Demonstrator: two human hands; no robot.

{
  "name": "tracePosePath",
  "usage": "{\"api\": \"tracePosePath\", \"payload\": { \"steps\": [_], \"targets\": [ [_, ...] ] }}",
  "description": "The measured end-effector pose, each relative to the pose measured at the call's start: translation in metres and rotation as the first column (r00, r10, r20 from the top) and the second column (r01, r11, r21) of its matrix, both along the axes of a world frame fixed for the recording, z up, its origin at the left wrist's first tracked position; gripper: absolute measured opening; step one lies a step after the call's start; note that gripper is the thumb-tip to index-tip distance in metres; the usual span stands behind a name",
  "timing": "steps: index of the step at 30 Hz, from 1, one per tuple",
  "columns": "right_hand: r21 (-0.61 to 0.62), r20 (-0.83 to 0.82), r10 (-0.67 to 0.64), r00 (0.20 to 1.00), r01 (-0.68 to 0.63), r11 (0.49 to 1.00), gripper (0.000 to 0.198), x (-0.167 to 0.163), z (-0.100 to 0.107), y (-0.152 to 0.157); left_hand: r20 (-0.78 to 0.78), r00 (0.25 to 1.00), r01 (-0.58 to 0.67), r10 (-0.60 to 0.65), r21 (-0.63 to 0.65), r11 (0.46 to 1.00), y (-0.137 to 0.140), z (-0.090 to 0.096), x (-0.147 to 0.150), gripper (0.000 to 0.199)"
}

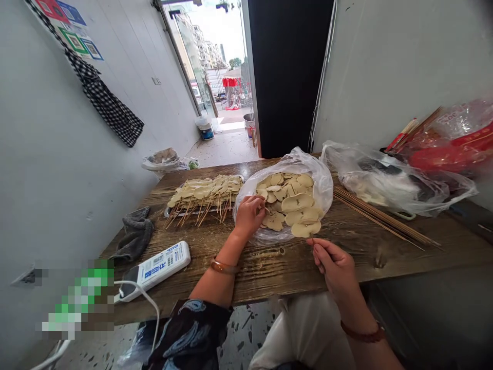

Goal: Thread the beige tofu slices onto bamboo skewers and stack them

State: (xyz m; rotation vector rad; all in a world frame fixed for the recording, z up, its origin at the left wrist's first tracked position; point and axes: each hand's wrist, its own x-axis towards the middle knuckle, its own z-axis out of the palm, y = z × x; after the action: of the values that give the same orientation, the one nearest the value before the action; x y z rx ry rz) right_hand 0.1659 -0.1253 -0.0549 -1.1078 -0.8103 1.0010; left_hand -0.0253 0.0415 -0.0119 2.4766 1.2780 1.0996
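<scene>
Head: skewer (312,236) seemingly in right hand (336,263).

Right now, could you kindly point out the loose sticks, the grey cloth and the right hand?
Loose sticks (379,216), head view: bundle's middle.
Grey cloth (135,236), head view: crumpled middle.
Right hand (336,263), head view: middle of the hand.

A smooth, glossy amber-brown bangle (224,266) circles the arm behind the bare left hand (250,217). Nearer the body than the bangle, a loose black sleeve (192,331) ends around the forearm, patterned with pale-blue, leaf-like shapes. To the bangle's right, a narrow, dark reddish-brown bracelet (362,335) rings the wrist of the bare right hand (336,263). Below and right of the bangle, off-white trousers (306,331) show soft creases.
</scene>
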Motion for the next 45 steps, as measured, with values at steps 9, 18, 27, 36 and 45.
{"api": "tracePosePath", "payload": {
  "steps": [9,18,27,36,45],
  "targets": [
    [0.013,0.008,-0.016,1.000,0.016,1.000,0.020,0.000,-0.003,0.001,0.526,0.840,0.053,0.136,-0.329,0.943,-0.004,0.010,0.003,0.007],
    [-0.023,0.067,0.005,0.998,-0.003,1.000,0.026,0.003,-0.008,0.000,0.853,0.404,0.592,0.330,-0.519,0.617,-0.009,0.013,0.000,0.043],
    [-0.085,0.229,0.095,0.969,-0.078,0.993,0.030,0.005,-0.008,-0.001,0.866,0.337,0.684,0.370,-0.495,0.535,-0.012,0.011,0.002,0.033],
    [-0.124,0.340,0.181,0.923,-0.146,0.981,0.032,0.005,-0.002,-0.003,0.873,0.387,0.590,0.296,-0.482,0.648,-0.015,0.022,-0.006,0.038],
    [-0.133,0.453,0.215,0.865,-0.173,0.976,0.032,0.005,-0.003,-0.003,0.857,0.460,0.519,0.233,-0.472,0.713,-0.015,0.029,-0.010,0.036]
  ]
}}
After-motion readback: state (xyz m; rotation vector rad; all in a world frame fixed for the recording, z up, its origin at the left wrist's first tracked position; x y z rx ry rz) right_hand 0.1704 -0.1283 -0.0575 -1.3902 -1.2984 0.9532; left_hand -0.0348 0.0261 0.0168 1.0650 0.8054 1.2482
